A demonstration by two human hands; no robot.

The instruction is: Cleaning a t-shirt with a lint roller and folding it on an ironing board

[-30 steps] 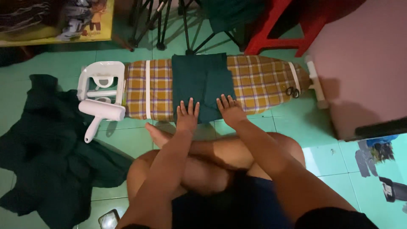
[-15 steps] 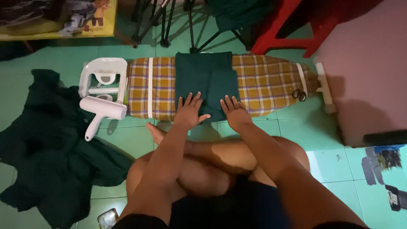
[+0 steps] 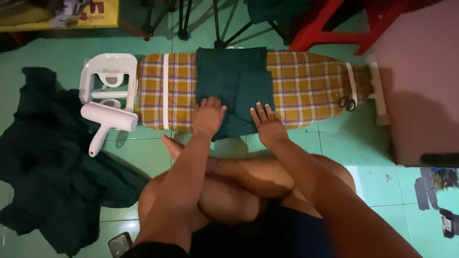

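Green cloth [image 3: 233, 83]: dark green, folded, lying across the middle of the low ironing board [image 3: 306, 86], its near edge hanging just over the board's front side.
Cloth pile [image 3: 43, 167]: far left on the floor, more dark green fabric; its folds are lost in shadow.
Lint roller [image 3: 109, 117]: white, just beside the board's left end, its handle pointing down to the floor.
Iron rest [image 3: 107, 71]: white frame at the board's left end, partly hidden behind the roller.
Left hand [image 3: 209, 116]: arm reaching forward, palm down flat on the cloth's near left part, fingers extended and close together, gripping nothing.
Right hand [image 3: 267, 125]: palm down at the cloth's near right corner, fingers spread, pressing flat, nothing clasped.
Scissors [image 3: 346, 102]: small, dark, on the board's right end; details too dim to tell.
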